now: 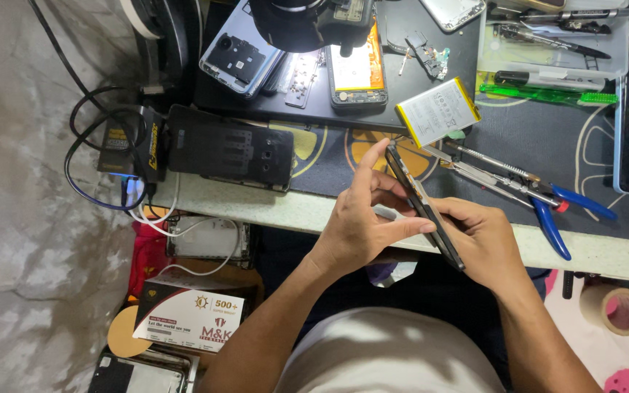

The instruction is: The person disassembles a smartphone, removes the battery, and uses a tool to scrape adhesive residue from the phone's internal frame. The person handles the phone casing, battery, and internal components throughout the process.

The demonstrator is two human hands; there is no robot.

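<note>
Both hands on a thin dark phone (424, 207), held edge-on over the bench edge. Left hand (362, 225) pinches it, thumb along the side, index raised at the top end. Right hand (482, 244) wraps it from behind. Just beyond: blue-handled pliers (540, 200), loose battery (437, 110). Farther back: black back cover (231, 149), opened phones (242, 54) on a dark mat (402, 87)

1. the left hand (362, 225) and right hand (478, 244) are gripping a dark phone (424, 206) edge-on, above the table edge (314, 212).
2. blue-handled pliers (540, 196) and a yellow-edged battery (437, 111) are lying just beyond on the mat (606, 153).
</note>
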